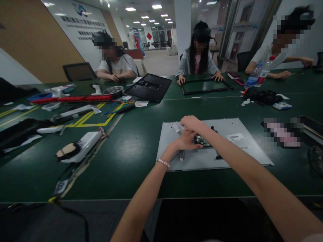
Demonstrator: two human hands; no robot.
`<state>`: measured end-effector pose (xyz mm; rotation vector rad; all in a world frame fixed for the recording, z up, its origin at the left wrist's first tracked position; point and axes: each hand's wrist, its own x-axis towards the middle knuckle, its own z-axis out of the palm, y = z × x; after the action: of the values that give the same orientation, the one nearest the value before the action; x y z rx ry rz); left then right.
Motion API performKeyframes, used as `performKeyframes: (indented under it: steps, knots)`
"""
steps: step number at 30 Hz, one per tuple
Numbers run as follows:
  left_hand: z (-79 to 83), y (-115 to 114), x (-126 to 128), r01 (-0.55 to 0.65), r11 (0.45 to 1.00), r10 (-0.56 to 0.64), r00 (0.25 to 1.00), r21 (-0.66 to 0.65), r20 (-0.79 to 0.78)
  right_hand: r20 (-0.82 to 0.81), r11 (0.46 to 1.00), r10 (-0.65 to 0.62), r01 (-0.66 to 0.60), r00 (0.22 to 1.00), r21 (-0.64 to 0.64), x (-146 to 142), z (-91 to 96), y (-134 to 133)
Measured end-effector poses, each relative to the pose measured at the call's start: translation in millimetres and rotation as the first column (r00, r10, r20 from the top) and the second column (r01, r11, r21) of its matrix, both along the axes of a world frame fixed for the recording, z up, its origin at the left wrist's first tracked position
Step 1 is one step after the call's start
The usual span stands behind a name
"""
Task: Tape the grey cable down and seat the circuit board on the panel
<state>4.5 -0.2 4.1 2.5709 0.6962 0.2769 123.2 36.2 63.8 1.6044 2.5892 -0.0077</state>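
A grey metal panel (pixel 227 158) lies flat on the green table (pixel 131 151) in front of me. A small dark circuit board (pixel 203 140) sits on its middle. My left hand (pixel 185 141), with a bead bracelet on the wrist, rests on the panel beside the board, fingers curled toward it. My right hand (pixel 192 123) is bent over the panel's far part, fingers closed near a strip of white tape (pixel 178 127). What the fingers pinch is too small to make out.
A white device (pixel 83 144) with a cable lies at my left. Red and black tools, a metal bowl (pixel 112 90) and a black panel (pixel 150 87) lie farther back. Three people sit across the table; one has hands on a framed screen (pixel 205 86). Bottles (pixel 254 79) stand right.
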Motion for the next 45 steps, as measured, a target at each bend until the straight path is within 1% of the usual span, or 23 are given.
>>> performKeyframes:
  steps: [4, 6, 8, 11, 13, 14, 16, 18, 20, 22, 25, 29, 32, 36, 40, 45]
  knots:
    - [-2.4, 1, 0, 0.007, 0.999, -0.005, 0.999, -0.047, 0.045, -0.028, 0.998, -0.012, 0.014, 1.0, 0.066, 4, -0.6, -4]
    - [-3.2, 1, 1, 0.013, 0.998, -0.007, 0.996, -0.064, 0.086, -0.052, 0.995, -0.027, 0.032, 0.998, 0.096, 12, 0.9, -6]
    - [-3.1, 0, 1, -0.006, 0.997, 0.014, 0.994, -0.082, 0.105, -0.078, 0.991, -0.043, 0.053, 0.996, 0.126, 27, 2.2, -9]
    - [-1.8, -1, 2, -0.049, 0.994, 0.058, 0.995, -0.102, 0.083, -0.139, 0.978, -0.08, 0.105, 0.987, 0.182, 63, -1.7, -18]
    - [-0.8, -2, 3, -0.051, 0.993, 0.059, 0.995, -0.103, 0.078, -0.23, 0.953, -0.122, 0.179, 0.966, 0.245, 91, -10.6, -28]
    - [-0.5, -1, 3, -0.046, 0.994, 0.055, 0.995, -0.102, 0.081, -0.25, 0.944, -0.139, 0.204, 0.958, 0.258, 105, -16.7, -33]
    - [-0.4, 0, 4, -0.036, 0.994, 0.045, 0.995, -0.103, 0.089, -0.261, 0.942, -0.144, 0.212, 0.955, 0.259, 130, -30.4, -45]
    - [-0.7, 1, 4, -0.033, 0.994, 0.042, 0.996, -0.103, 0.08, -0.291, 0.941, -0.14, 0.218, 0.947, 0.257, 149, -43.5, -57]
    - [-0.4, 2, 4, -0.034, 0.994, 0.04, 0.997, -0.103, 0.061, -0.351, 0.937, -0.132, 0.233, 0.927, 0.262, 160, -53.7, -65]
    - [1.1, 2, 5, -0.036, 0.993, 0.042, 0.998, -0.108, 0.049, -0.413, 0.928, -0.125, 0.254, 0.902, 0.274, 163, -61.2, -70]
    - [5.1, 0, 6, -0.034, 0.992, 0.04, 0.998, -0.125, 0.046, -0.455, 0.918, -0.102, 0.26, 0.885, 0.299, 156, -69.5, -71]
    - [8.6, -1, 8, -0.026, 0.994, 0.028, 0.999, -0.11, 0.02, -0.417, 0.933, -0.039, 0.183, 0.908, 0.31, 146, -77.1, -70]
    - [7.4, 1, 8, -0.024, 0.996, 0.025, 1.0, -0.088, 0.003, -0.407, 0.941, -0.006, 0.143, 0.914, 0.305, 145, -79.6, -68]
    - [3.5, 3, 8, -0.023, 0.996, 0.024, 1.0, -0.082, 0.012, -0.437, 0.947, 0.025, 0.118, 0.899, 0.297, 148, -80.0, -67]
    - [1.2, 5, 7, -0.033, 0.996, 0.034, 0.999, -0.083, 0.009, -0.481, 0.944, 0.024, 0.139, 0.876, 0.3, 149, -80.6, -68]
    - [2.6, 4, 8, -0.039, 0.994, 0.043, 0.999, -0.102, 0.033, -0.53, 0.936, 0.026, 0.165, 0.847, 0.31, 147, -84.3, -70]
